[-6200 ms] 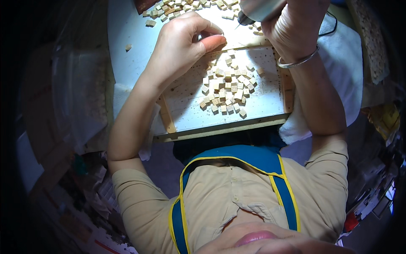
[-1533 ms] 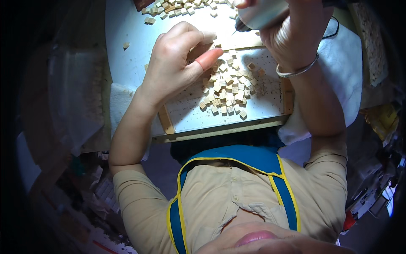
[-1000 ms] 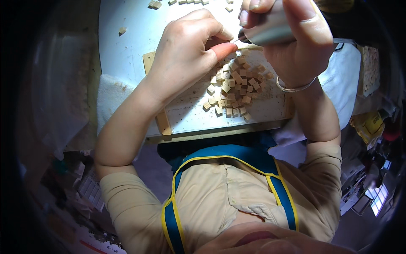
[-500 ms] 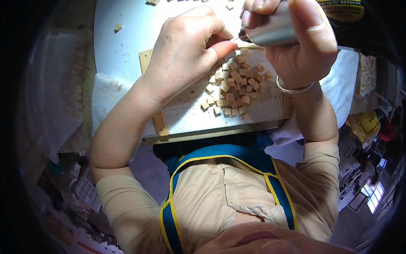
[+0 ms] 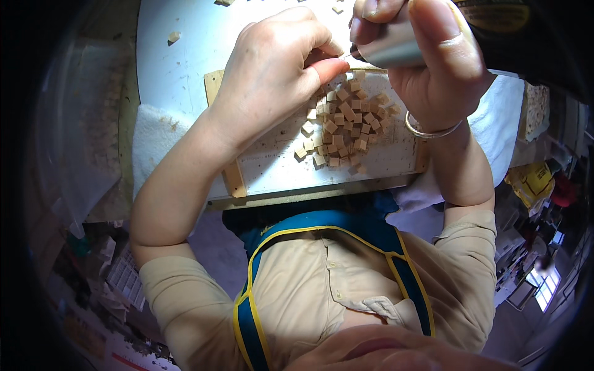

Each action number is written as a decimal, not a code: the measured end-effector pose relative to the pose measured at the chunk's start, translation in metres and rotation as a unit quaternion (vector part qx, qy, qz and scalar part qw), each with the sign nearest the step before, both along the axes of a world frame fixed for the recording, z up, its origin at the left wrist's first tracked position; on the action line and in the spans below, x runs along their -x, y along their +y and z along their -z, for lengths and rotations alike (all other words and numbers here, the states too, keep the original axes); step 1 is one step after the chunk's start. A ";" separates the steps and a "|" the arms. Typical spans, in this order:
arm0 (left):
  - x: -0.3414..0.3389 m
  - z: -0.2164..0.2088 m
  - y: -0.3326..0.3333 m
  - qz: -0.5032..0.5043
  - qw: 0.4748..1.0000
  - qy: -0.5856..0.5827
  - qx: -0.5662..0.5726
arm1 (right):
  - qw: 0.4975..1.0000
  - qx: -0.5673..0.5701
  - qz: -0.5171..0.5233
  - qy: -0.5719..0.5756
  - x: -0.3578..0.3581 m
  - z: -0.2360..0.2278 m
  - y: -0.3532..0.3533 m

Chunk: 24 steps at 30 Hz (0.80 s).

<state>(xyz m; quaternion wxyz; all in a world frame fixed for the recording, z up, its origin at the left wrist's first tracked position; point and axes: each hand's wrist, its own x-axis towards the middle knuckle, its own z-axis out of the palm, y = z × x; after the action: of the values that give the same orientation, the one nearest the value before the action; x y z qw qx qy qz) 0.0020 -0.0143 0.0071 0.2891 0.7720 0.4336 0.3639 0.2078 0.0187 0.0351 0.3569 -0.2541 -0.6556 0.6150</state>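
My right hand (image 5: 442, 68) is wrapped round the silver barrel of a rotary power tool (image 5: 399, 46), whose narrow dark nose points left. Close to that nose, the thumb and forefinger of my left hand (image 5: 278, 59) are pinched together. What they hold is too small and glare-washed to make out. Below both hands lies a loose heap of small wooden cubes (image 5: 346, 127), spread over a stained white board (image 5: 266, 164) with wooden edge strips (image 5: 234, 179).
A few cubes lie apart at the far side, one being a single cube (image 5: 174, 38) at far left. A white towel (image 5: 151, 139) sits left of the board, another cloth (image 5: 498, 117) at right. A dark body with a yellow label (image 5: 495, 15) fills the upper right.
My right hand and the tool have shifted slightly left, and the yellow label has moved up and darkened. My left hand keeps its pinch almost in place. The cube heap looks unchanged.
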 end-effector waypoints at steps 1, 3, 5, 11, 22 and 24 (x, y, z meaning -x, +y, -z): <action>0.000 0.001 0.001 0.001 1.000 0.001 -0.010 | 0.999 0.018 -0.027 0.037 -0.002 -0.016 0.000; 0.000 0.004 -0.001 -0.024 0.999 -0.005 -0.033 | 0.999 -0.009 -0.020 0.040 0.001 -0.027 0.000; 0.000 0.007 0.000 -0.037 0.998 0.000 -0.048 | 0.993 -0.097 0.053 -0.033 0.011 -0.020 -0.002; 0.000 0.009 -0.002 -0.047 0.999 0.007 -0.021 | 0.855 -0.416 0.174 -0.256 0.023 0.006 0.001; -0.001 0.009 -0.001 -0.040 0.999 0.001 -0.016 | 0.938 -0.303 0.169 0.014 0.028 0.030 0.008; -0.002 0.007 -0.003 -0.035 0.998 -0.013 0.058 | 0.967 -0.118 0.134 0.180 0.021 0.028 0.009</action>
<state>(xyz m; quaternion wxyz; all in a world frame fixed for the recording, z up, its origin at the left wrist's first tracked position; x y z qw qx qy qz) 0.0038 -0.0169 0.0000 0.3257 0.7334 0.4773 0.3581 0.1873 0.0274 0.0070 0.5757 -0.1813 -0.6081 0.5157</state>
